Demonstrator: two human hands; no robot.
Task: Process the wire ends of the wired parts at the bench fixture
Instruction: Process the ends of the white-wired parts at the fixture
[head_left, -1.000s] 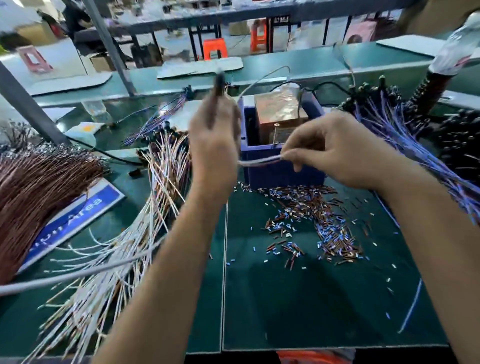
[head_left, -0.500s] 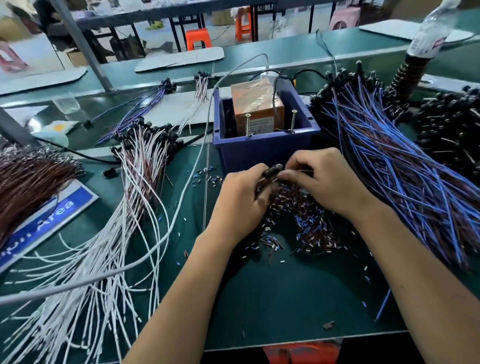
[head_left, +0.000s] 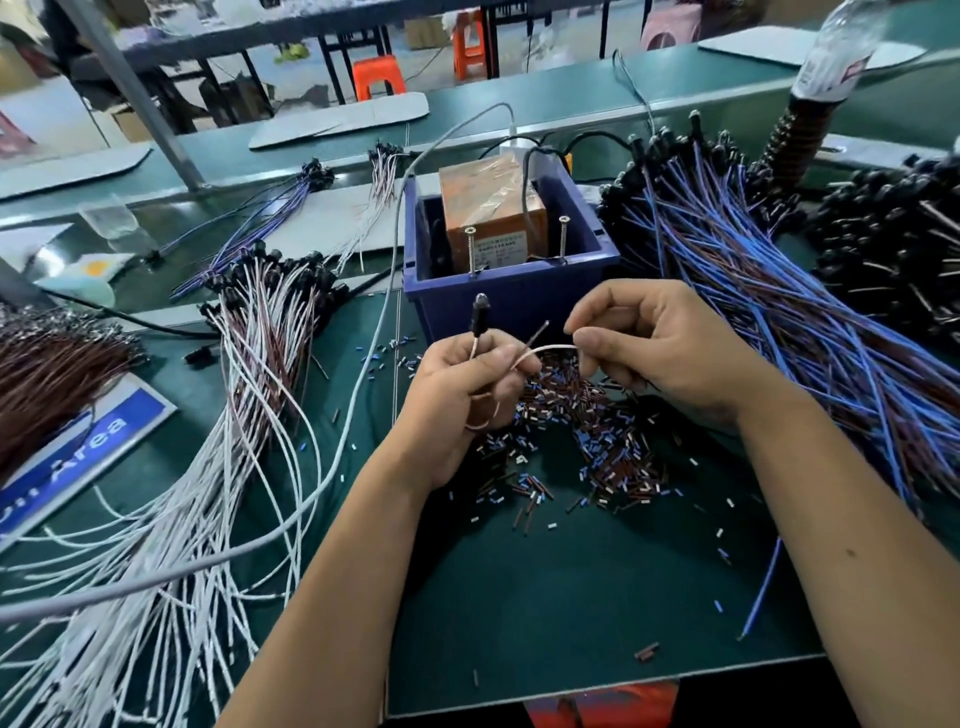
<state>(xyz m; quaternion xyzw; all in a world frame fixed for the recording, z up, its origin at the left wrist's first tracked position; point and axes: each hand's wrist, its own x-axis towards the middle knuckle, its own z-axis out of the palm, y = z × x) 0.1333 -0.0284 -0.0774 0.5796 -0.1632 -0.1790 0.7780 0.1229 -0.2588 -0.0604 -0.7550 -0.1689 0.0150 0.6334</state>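
1. Left hand (head_left: 462, 384) had its fingers curled tight around one wired part (head_left: 477, 316), black cap sticking up, held over the middle of the desk (head_left: 571, 597) right in front of the blue bin (head_left: 511, 299).
2. Right hand (head_left: 660, 353) was pinching the white lead (head_left: 545, 349) between thumb and forefinger, while the brown lead (head_left: 540, 332) poked up loose.
3. Risk, I'd say: that loose brown end could miss the fixture, or the white one could slip from such a light pinch.
4. The scattered insulation offcuts (head_left: 597, 441) underneath could snag things too.
5. The bin held an orange plastic-wrapped box (head_left: 491, 208) with two upright screws (head_left: 471, 249) at its near wall, cables running in.
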